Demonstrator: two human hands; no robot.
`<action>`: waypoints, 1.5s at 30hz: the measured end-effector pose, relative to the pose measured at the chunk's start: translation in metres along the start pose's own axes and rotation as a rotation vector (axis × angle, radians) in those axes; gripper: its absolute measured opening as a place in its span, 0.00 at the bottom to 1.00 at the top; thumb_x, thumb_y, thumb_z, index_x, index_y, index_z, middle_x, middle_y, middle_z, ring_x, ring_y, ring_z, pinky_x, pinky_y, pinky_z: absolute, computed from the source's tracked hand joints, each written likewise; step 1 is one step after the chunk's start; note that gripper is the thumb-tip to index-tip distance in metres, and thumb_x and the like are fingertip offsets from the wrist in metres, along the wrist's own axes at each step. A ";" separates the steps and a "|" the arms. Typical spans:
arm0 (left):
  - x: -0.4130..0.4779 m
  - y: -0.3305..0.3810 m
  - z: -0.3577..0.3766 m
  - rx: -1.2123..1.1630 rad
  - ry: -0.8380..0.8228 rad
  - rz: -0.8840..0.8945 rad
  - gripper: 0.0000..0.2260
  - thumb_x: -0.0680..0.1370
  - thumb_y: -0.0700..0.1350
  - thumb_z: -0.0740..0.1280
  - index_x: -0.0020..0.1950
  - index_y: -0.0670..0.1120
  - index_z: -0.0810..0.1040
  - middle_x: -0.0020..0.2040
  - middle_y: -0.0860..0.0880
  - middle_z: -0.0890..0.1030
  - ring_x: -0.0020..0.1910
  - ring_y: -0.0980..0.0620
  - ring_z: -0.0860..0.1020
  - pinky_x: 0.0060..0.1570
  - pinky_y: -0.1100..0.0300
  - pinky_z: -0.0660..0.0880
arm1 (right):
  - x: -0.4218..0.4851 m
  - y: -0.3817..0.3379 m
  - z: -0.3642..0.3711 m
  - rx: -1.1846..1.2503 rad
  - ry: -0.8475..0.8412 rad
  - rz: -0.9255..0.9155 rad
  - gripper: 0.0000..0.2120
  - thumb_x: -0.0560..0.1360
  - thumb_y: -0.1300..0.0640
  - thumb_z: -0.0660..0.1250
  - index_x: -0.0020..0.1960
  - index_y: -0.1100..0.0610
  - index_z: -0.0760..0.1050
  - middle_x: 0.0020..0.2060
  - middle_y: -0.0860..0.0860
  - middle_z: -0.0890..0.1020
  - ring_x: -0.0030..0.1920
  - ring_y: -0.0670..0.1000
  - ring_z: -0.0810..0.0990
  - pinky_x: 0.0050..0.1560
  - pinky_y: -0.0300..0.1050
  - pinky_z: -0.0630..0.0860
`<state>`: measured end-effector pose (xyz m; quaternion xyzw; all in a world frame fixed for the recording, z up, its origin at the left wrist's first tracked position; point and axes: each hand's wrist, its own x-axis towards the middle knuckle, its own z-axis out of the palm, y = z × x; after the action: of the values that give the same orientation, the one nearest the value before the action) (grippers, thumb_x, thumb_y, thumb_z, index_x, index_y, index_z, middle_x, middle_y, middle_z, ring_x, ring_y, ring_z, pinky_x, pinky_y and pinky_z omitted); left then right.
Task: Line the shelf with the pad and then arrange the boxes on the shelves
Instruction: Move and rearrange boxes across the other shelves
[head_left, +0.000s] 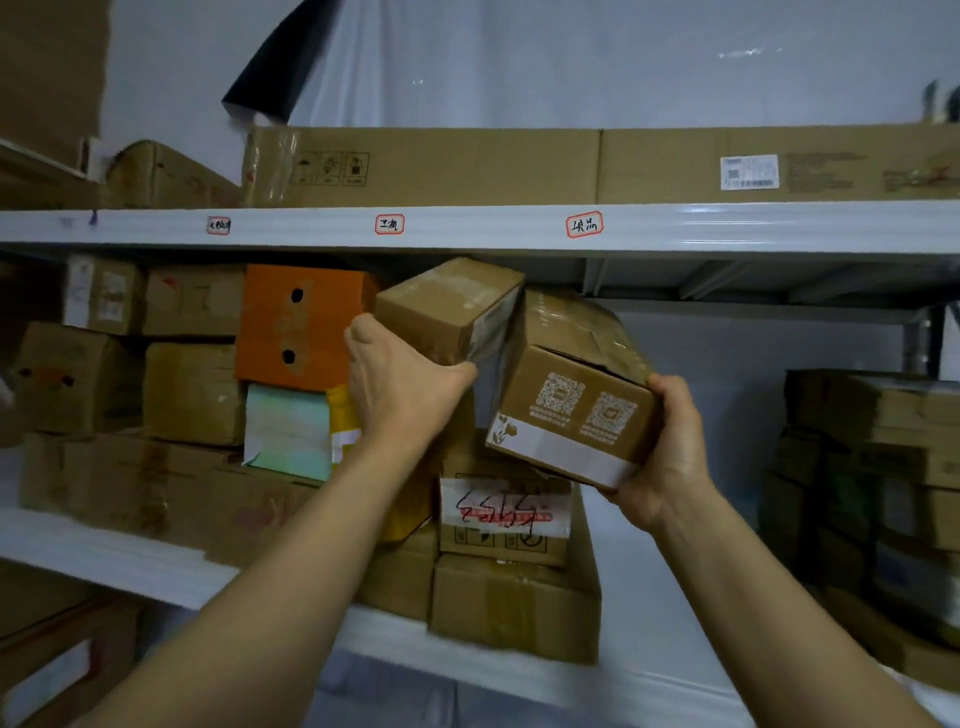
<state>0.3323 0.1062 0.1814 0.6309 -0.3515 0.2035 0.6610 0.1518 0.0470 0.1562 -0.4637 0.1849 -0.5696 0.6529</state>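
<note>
Dim storeroom: white metal shelving (467, 226) against a pale plastic-sheeted wall (571, 62).

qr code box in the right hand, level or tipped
Tipped: the QR code box leans left in the right hand, its bottom edge slanting down to the right.

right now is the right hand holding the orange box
No, the right hand grips a brown box with QR codes, while the orange box sits untouched in the stack to the left.
</note>
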 end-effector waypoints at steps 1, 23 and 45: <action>-0.009 -0.004 -0.006 -0.042 -0.031 0.005 0.42 0.61 0.51 0.79 0.67 0.43 0.60 0.64 0.43 0.70 0.64 0.43 0.70 0.56 0.57 0.70 | -0.012 0.005 0.004 0.016 0.007 -0.015 0.15 0.74 0.44 0.60 0.39 0.53 0.77 0.33 0.51 0.82 0.36 0.52 0.80 0.36 0.44 0.74; -0.156 -0.213 -0.188 -0.633 -0.990 -0.700 0.17 0.65 0.44 0.73 0.52 0.50 0.73 0.52 0.47 0.79 0.49 0.47 0.78 0.46 0.50 0.73 | -0.230 0.154 -0.060 -0.472 -0.280 0.435 0.47 0.52 0.62 0.72 0.68 0.46 0.63 0.58 0.54 0.76 0.57 0.56 0.75 0.53 0.56 0.77; -0.296 -0.344 -0.085 -0.282 -0.924 -1.220 0.14 0.78 0.45 0.65 0.62 0.45 0.68 0.58 0.42 0.74 0.49 0.43 0.76 0.49 0.49 0.76 | -0.199 0.337 -0.175 -0.410 0.242 0.896 0.21 0.70 0.52 0.66 0.62 0.50 0.70 0.54 0.59 0.77 0.54 0.59 0.76 0.52 0.57 0.79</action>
<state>0.3968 0.1988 -0.2668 0.6434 -0.2047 -0.5264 0.5167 0.1537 0.1337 -0.2641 -0.3879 0.5481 -0.2352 0.7027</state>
